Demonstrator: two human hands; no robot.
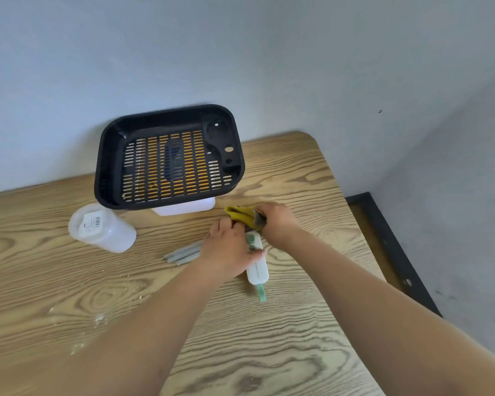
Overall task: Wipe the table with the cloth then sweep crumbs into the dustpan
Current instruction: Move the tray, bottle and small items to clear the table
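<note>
A yellow cloth (pixel 242 215) lies bunched on the wooden desk (pixel 297 338), just in front of the right corner of the black slotted tray (pixel 169 158), which leans tilted against the wall on a white base (pixel 183 207). The cloth's long axis runs roughly left to right, its yellow end pointing toward the tray and its darker grey end tucked into the right hand (pixel 277 221), whose fingers curl round it. The left hand (pixel 230 248) is nearer than the tray, its fingertips touching the cloth's near edge; whether they pinch it cannot be told. Under that hand lies a white brush-like tool (pixel 257 267), long axis running away from the tray, its green strap (pixel 261 292) pointing toward the person. Pale grey sticks (pixel 183 254) fan out to the left of the left hand. A translucent lidded container (pixel 102 227) sits in front of the tray's left corner. Crumbs (pixel 132 284) are scattered on the desk well nearer than the container.
</note>
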